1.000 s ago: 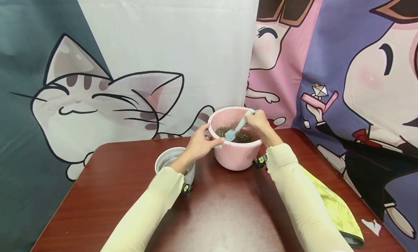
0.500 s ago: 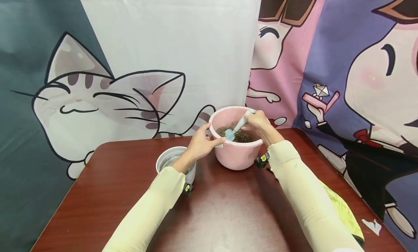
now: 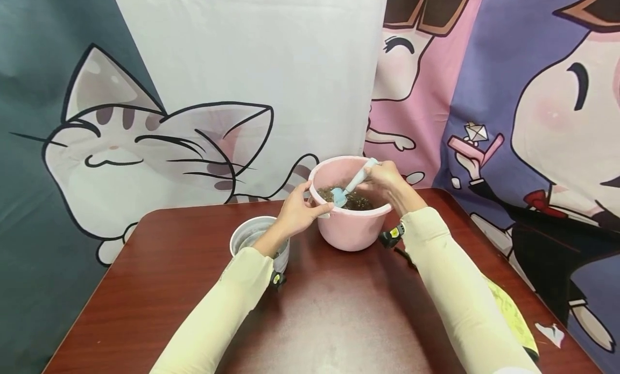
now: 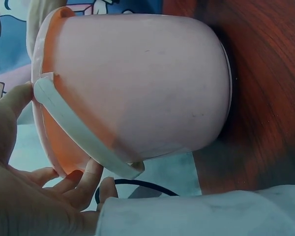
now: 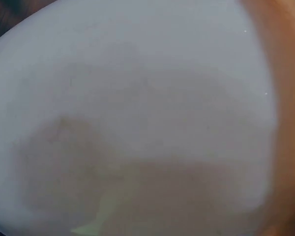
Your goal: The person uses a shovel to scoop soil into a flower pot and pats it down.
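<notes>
A pink bucket (image 3: 350,230) stands upright at the back of the table, with dark, crumbly soil (image 3: 359,203) inside. My left hand (image 3: 296,211) grips its left rim, thumb laid over the edge. In the left wrist view the fingers (image 4: 91,179) curl by the rim and the white bail handle (image 4: 83,130). My right hand (image 3: 387,181) holds a light blue toy shovel (image 3: 357,180) by its handle, slanting down into the bucket. Its blade meets the soil near the left wall. Only the bucket's outer wall (image 5: 137,108) fills the right wrist view.
A whitish pot (image 3: 237,238) stands left of the bucket, partly behind my left forearm. Beyond my right sleeve lie a yellow cloth-like item (image 3: 513,317) and a thin black object (image 3: 404,257). A white scrap (image 3: 551,334) sits near the right edge. A printed backdrop (image 3: 252,51) rises behind the table.
The shovel's blade has shifted slightly left in the soil, and its handle leans a little more. My left hand keeps its grip on the rim. More of the black object shows beside my right sleeve.
</notes>
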A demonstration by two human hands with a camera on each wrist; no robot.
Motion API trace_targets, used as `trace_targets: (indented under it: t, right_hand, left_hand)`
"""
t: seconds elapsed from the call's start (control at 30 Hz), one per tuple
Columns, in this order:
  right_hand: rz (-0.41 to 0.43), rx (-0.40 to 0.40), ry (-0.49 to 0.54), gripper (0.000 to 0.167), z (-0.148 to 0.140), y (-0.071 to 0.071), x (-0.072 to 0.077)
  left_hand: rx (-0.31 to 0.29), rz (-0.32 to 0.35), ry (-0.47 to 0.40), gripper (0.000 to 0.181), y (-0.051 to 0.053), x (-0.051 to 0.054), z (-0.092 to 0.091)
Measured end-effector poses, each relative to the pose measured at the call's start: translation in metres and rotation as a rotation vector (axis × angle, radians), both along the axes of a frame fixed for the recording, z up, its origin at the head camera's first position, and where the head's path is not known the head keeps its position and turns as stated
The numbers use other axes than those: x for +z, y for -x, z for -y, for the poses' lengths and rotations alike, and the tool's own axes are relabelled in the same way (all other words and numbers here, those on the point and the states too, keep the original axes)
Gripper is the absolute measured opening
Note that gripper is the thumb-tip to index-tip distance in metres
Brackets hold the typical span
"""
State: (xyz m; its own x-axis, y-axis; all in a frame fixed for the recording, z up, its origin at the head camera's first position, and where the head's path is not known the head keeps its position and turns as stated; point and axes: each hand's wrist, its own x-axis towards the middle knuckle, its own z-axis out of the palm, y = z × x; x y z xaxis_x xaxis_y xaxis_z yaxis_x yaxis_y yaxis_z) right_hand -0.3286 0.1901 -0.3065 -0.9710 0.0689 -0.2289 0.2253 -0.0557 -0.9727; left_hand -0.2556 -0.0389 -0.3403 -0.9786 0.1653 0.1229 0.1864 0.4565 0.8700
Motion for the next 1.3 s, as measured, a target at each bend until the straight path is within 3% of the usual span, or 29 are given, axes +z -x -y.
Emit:
trace_targets:
  t: [0.4, 0.57, 0.67, 1.1, 1.3]
  right_hand:
    - [0.000, 0.038, 0.144, 0.039, -0.016, -0.009, 0.015]
    - [-0.028, 0.036, 0.198, 0.026, -0.024, -0.010, 0.017]
    - [-0.042, 0.042, 0.197, 0.021, -0.026, -0.010, 0.017]
    - [-0.034, 0.094, 0.213, 0.039, -0.027, -0.012, 0.018]
    - [-0.030, 0.091, 0.248, 0.023, -0.030, -0.015, 0.020]
  left_hand:
    - [0.023, -0.032, 0.026, 0.087, -0.002, -0.002, -0.001]
    - [0.025, -0.014, 0.020, 0.089, -0.002, -0.004, -0.001]
    - [0.028, -0.017, 0.020, 0.090, -0.002, -0.005, -0.002]
    - [0.037, -0.020, 0.015, 0.090, -0.001, -0.003, -0.002]
    - [0.024, -0.016, -0.002, 0.089, 0.000, -0.003, -0.003]
